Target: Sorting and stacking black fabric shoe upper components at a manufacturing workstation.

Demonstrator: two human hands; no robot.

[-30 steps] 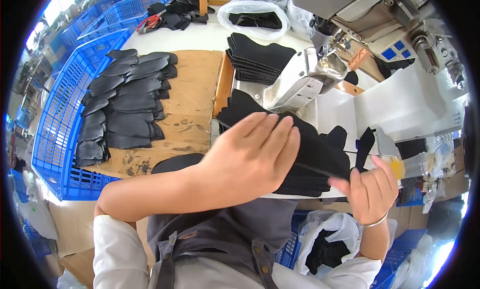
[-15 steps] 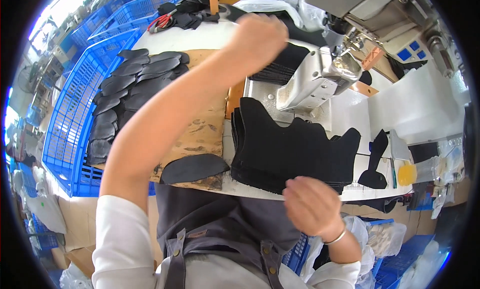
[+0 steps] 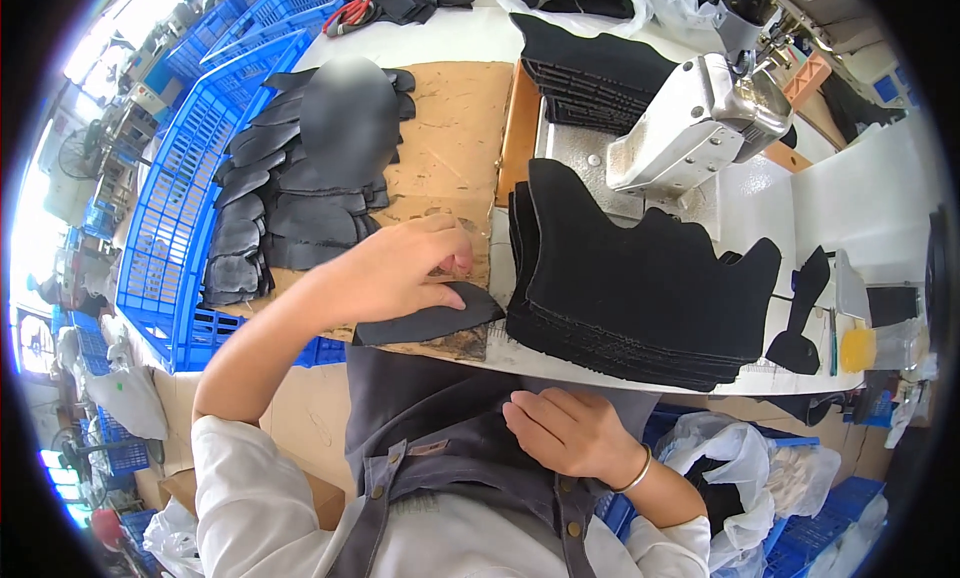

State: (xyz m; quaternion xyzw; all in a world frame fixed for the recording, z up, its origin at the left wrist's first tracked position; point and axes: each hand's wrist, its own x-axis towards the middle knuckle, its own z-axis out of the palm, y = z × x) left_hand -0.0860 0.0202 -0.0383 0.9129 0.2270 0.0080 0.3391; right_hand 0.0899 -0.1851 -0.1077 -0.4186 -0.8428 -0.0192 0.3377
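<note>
My left hand (image 3: 405, 263) is over a dark, leaf-shaped leather piece (image 3: 425, 318) at the near edge of a cardboard sheet (image 3: 450, 118). Its thumb rests at the piece's upper edge, apart from the curled fingers, and nothing is gripped. Above my apron, just off the table's front edge, my right hand (image 3: 565, 433) hangs with loosely curled fingers. No object shows in it. Right of the leaf-shaped piece lies a thick stack of large black cut panels (image 3: 640, 288) with wavy top edges. Farther back, beside the sewing machine arm (image 3: 690, 128), another black stack (image 3: 595, 73) lies.
Overlapping dark leather pieces (image 3: 260, 178) cover the cardboard's left part, partly blurred. A blue crate (image 3: 175, 228) borders them. Red-handled scissors (image 3: 352, 13) lie at the back. On the right are a narrow black piece (image 3: 803, 313) and a yellow-ended container (image 3: 857, 350).
My left hand has come back from the far black stack to the leaf-shaped piece. The right hand has moved left and away from the large stack's near edge. The view has shifted.
</note>
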